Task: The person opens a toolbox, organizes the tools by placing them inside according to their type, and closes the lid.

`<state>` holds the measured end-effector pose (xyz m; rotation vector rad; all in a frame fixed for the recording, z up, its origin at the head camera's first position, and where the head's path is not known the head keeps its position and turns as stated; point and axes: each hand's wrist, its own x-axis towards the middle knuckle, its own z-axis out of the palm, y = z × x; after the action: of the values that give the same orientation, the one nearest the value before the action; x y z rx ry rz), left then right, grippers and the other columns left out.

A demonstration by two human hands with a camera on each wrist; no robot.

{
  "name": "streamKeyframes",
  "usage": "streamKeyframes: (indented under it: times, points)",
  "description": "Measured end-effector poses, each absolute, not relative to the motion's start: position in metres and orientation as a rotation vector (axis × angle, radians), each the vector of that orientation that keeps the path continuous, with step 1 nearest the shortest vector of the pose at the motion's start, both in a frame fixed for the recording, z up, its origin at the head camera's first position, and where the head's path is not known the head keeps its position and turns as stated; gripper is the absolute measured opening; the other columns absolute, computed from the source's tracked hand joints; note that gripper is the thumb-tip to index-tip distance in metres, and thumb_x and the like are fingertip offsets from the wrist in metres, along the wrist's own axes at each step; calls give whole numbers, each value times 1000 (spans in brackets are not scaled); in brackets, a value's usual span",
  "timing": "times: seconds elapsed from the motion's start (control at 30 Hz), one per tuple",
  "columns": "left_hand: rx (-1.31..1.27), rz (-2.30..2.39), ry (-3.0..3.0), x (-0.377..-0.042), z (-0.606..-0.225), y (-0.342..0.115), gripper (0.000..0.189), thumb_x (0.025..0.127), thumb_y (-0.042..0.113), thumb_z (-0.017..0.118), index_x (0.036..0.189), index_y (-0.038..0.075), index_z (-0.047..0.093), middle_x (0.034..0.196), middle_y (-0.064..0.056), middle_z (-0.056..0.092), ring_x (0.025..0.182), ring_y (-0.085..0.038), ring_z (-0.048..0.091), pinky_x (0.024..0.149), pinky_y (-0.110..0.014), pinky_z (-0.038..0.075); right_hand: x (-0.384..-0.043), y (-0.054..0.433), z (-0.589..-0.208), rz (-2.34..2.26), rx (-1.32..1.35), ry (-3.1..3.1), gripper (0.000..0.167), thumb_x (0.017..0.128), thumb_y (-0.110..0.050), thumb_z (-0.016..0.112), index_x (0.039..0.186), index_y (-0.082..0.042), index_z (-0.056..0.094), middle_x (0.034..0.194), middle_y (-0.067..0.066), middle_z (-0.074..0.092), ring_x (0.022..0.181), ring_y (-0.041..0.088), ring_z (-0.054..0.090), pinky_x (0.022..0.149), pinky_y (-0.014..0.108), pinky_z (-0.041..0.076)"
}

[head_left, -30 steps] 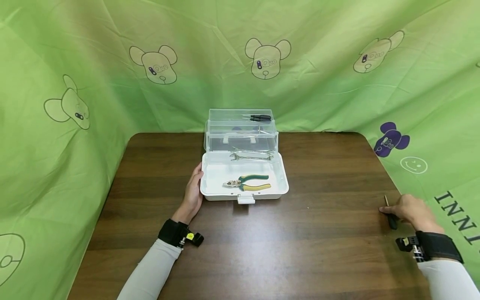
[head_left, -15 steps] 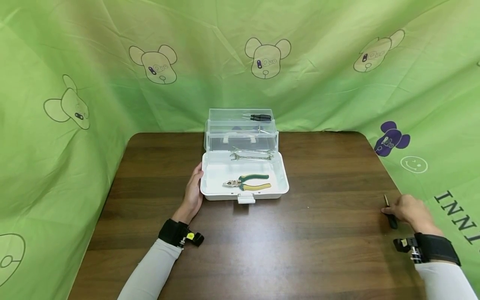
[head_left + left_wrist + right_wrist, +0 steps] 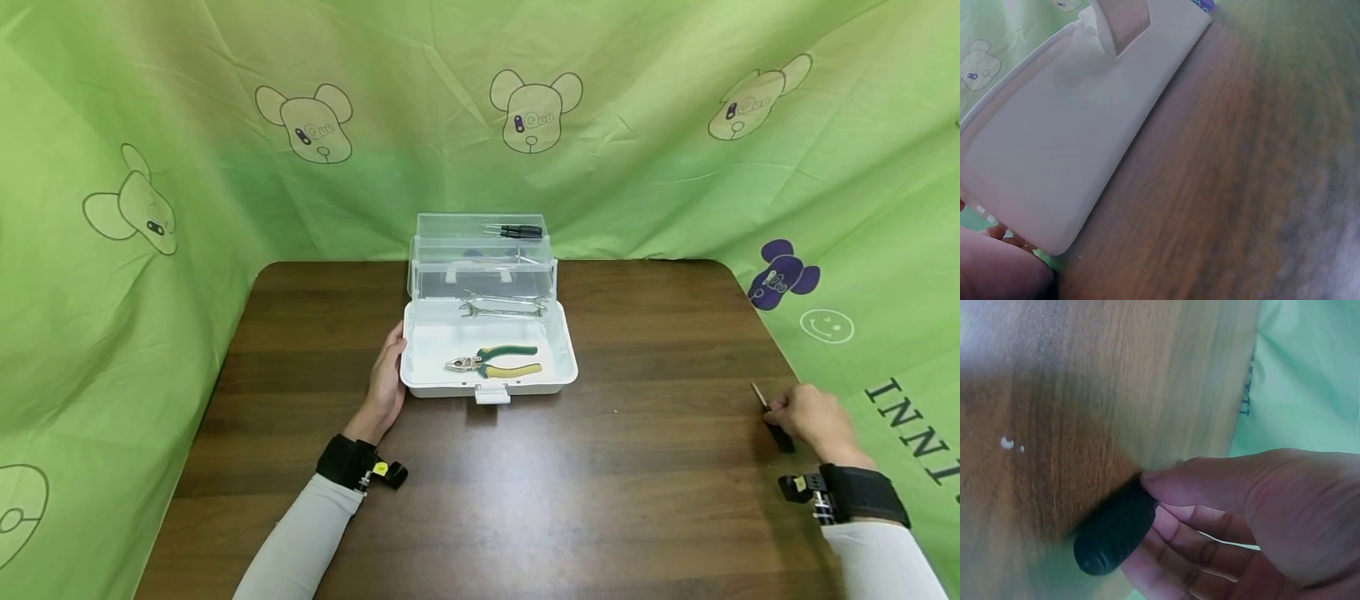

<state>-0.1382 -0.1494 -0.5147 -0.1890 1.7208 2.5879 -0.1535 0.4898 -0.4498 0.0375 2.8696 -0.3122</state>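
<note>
In the head view my right hand (image 3: 817, 423) pinches a screwdriver between thumb and fingers near the table's right edge. Its black handle (image 3: 1116, 531) pokes out below the fingers, and in the head view its thin metal shaft (image 3: 760, 395) points up and to the left. My left hand (image 3: 385, 383) holds the left end of an open white toolbox (image 3: 442, 392), thumb at the rim and fingers along the wall. Inside the box lie pliers (image 3: 495, 362) with green and yellow handles. Two wrenches (image 3: 504, 312) lie behind them.
The toolbox's clear tiered trays (image 3: 480, 225) stand raised at the back, with small black-handled screwdrivers (image 3: 517, 232) on the top one. A white latch (image 3: 492, 395) juts from the box front. Green printed cloth (image 3: 637, 192) hangs round the brown wooden table (image 3: 637, 500).
My right hand has shifted slightly left with the screwdriver, whose shaft has tilted further left. My left hand and the toolbox have stayed put.
</note>
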Motion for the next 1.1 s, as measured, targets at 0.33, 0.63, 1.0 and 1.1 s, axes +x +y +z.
streamKeyframes:
  times: [0.33,0.63,1.0,1.1]
  points:
    - [-197,2583,1722,-138,-513,-150,57,114,18,27,169,7,20,174,-11,22,157,-22,21,123,-39,21,-159,480,-450,-330,22,2930,23,83,-19,83,70,-11,66,69,7,59,66,31,54,53,40,39]
    - [-160,2583,1722,-140,-514,-150,56,115,18,25,169,7,19,175,-9,19,159,-20,17,128,-43,15,-170,458,-452,-345,-131,3013,19,77,-15,85,67,-13,69,68,9,64,65,41,63,55,52,46]
    - [-174,2578,1721,-139,-514,-151,56,115,19,26,169,7,19,175,-9,19,160,-21,17,128,-43,15,-190,425,-440,-358,-332,3056,9,79,-10,82,79,-2,78,76,16,74,72,50,67,61,58,49]
    - [-162,2577,1723,-138,-514,-151,56,115,19,26,169,7,19,175,-9,19,159,-21,17,128,-44,15,-194,416,-436,-353,-365,3070,8,80,-9,82,80,-2,79,75,15,75,71,47,68,62,59,50]
